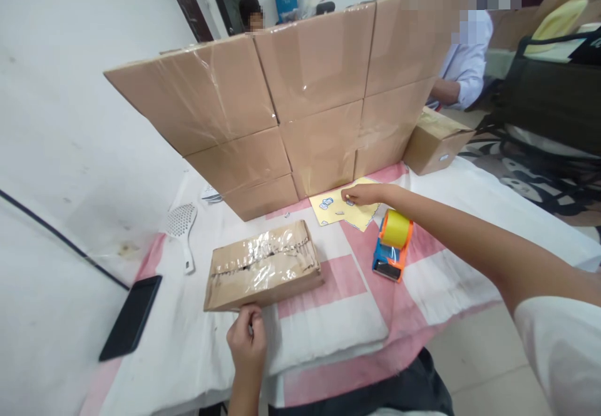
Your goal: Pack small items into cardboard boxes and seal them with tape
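Observation:
A small cardboard box (263,269) with clear tape across its top lies in front of me. At its near lower edge my left hand (247,334) is curled closed, with the fingertips turned in; anything inside is hidden. Farther off, my right hand (365,194) is over yellow sheets (333,210) that carry small pale-blue and white cut-outs or stickers. Its fingers are pressed together low on the paper, and whatever they may pinch is too small to make out. Just below the right forearm sits a tape dispenser (392,247), blue and orange with a yellow roll.
A tall wall of taped cardboard boxes (319,115) stands behind the sheets. To the left lie a white slotted skimmer (183,228) and a dark phone or tablet (131,317). Another carton (436,143) is at the right. Beyond the wall are two people, one in a light shirt (469,59).

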Demonstrator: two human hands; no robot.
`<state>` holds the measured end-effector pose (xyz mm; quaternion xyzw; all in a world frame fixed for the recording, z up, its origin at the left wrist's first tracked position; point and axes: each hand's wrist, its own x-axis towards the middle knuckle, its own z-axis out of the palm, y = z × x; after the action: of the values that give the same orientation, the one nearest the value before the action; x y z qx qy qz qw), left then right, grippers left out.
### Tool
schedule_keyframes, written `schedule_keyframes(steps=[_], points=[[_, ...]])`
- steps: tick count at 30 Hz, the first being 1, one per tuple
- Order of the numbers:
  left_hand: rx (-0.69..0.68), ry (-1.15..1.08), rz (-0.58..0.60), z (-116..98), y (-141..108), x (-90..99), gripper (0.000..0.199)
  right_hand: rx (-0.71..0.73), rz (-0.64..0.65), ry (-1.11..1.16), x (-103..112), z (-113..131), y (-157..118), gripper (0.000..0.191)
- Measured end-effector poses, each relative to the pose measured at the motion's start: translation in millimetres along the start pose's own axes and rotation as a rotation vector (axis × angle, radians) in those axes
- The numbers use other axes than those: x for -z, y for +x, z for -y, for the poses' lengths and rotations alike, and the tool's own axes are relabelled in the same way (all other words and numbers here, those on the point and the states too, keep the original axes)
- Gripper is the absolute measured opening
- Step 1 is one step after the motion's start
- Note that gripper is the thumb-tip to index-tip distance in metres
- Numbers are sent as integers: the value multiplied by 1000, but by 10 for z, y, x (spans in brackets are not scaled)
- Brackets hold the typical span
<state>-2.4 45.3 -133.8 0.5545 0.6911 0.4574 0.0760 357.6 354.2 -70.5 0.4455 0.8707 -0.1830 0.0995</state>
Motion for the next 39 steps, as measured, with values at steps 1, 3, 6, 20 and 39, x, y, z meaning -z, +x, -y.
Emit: schedule_keyframes(steps=[1,3,6,20,39], points=[[1,5,-4,-12,-1,-3,21,8,1,-1,-11,-4,20,31],[1,18,-12,-23,-18,-19,22,19,8,-10,-12,-3,47,24],[-17,42,-46,26,-70,-37,21,18,-103,-20,89,24,-2,20],[423,-580,-179,-200,865,293,59,199,-357,1205,-700,1666,-849,9],[477,-676,-225,-119,842,256,56,-24,-654,1559,-1472,2315,-863,36]])
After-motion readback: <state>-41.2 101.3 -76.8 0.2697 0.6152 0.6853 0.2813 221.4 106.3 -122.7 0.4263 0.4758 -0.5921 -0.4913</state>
